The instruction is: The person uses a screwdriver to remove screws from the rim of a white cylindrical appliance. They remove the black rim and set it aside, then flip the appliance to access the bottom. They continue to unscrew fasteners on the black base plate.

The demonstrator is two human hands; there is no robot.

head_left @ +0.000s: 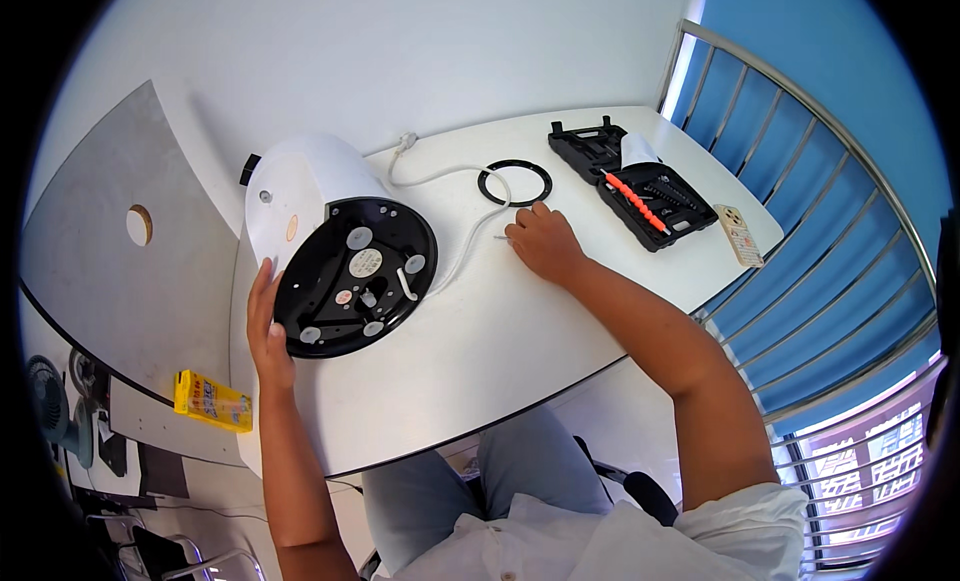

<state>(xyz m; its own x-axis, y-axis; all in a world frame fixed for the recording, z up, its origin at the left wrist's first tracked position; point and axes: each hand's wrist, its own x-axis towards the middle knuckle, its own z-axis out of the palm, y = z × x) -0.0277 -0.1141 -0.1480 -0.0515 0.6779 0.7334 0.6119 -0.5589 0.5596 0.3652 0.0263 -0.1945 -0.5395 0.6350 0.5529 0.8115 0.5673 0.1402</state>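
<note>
A white rounded appliance [289, 186] lies on its side on the white table, its black round base [318, 246] turned toward me. The base has several pale feet, labels and a central knob-like part. My left hand [268, 331] grips the left edge of the base, its fingers along the white housing. From the base runs a white power cord [467, 243], looping back to its plug [407, 140]. My right hand [545, 243] rests low over the table with fingers closed; a small thin pale piece [502, 238] pokes out at the fingertips, too small to name. Just beyond it lies a black ring [547, 187], crossed by the cord.
At the right, an open black tool case [655, 231] holds bits and an orange flexible shaft [635, 201]. A phone [738, 236] lies by the right edge near a metal railing [800, 131]. A grey panel [110, 251] and a yellow carton [213, 401] stand at the left.
</note>
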